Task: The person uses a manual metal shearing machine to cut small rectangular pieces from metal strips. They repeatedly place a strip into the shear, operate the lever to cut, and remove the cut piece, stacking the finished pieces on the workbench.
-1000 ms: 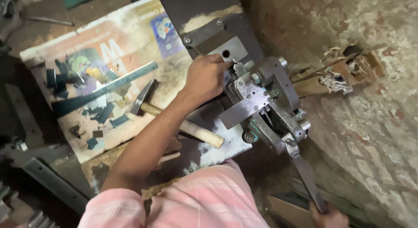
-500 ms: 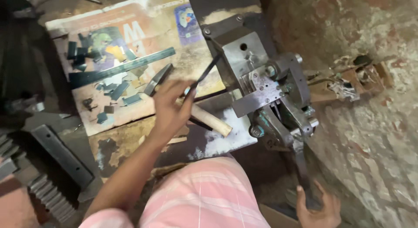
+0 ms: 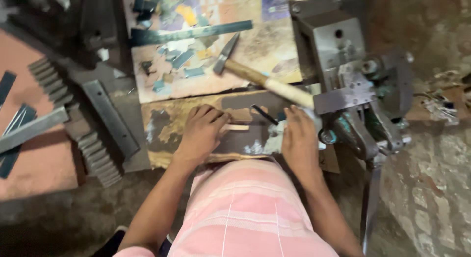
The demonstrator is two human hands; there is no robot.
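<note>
On the worn board [image 3: 162, 134] before my knees, my left hand [image 3: 201, 132] curls loosely, fingertips touching a thin pale stick [image 3: 239, 127]; my right hand [image 3: 298, 139] rests flat beside a dark strip [image 3: 265, 115].

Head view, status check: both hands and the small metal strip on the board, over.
Left hand flat on board, fingers at a pale strip. Right hand open beside dark metal strip. Hammer lies just above, untouched.

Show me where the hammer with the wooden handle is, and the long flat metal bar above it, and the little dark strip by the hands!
wooden-handled hammer [image 3: 265, 82], head view, middle of its pale handle.
long flat metal bar [image 3: 191, 33], head view, middle of its length.
small dark metal strip [image 3: 265, 115], head view, its middle, between the two hands.
</note>
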